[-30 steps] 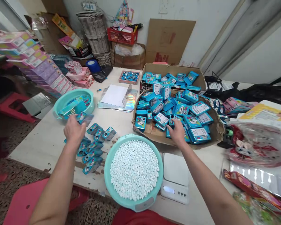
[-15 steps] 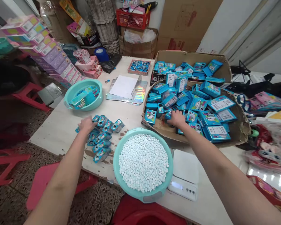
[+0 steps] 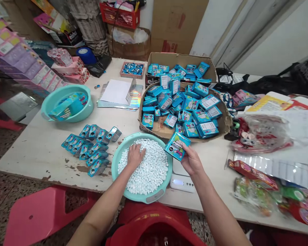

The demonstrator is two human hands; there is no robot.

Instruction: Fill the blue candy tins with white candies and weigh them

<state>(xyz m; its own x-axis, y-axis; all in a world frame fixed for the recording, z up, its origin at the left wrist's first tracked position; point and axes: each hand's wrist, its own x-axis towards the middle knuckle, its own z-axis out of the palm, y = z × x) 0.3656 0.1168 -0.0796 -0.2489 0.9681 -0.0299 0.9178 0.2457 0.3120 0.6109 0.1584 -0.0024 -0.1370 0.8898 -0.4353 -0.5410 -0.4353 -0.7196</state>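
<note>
"Both hands have moved in the head view: my right hand (image 3: 191, 160) has left the front carton (image 3: 157, 125) with a blue box (image 3: 177, 147), and my left hand (image 3: 135, 155) has gone from the loose boxes (image 3: 84, 150) to the near basin (image 3: 129, 195)."

"How are your fingers set?"

"Right thumb and fingers are clamped on one corner of the blue box, tilted, at the near basin's right edge, just in front of the front carton. My left hand lies on the white pellets (image 3: 151, 171), four fingers close together, thumb apart. Whether the tips are dug in, I can't tell."

"And doing it well?"

"A light pinch, I'd say — the card looks thin enough to dent. My left palm should stay loose and low, well inside the near basin, so that no white pellets get knocked out."

"Counts?"

"One blue box in hand. Eleven loose boxes standing on the table, as I make it. Two basins, the near basin and the far basin (image 3: 89, 102). Two cartons, front carton and back carton (image 3: 184, 57) — their boxes overlap too much to count. One scale (image 3: 177, 184), one pink tray (image 3: 129, 75). White pellets: too many to number."
</note>
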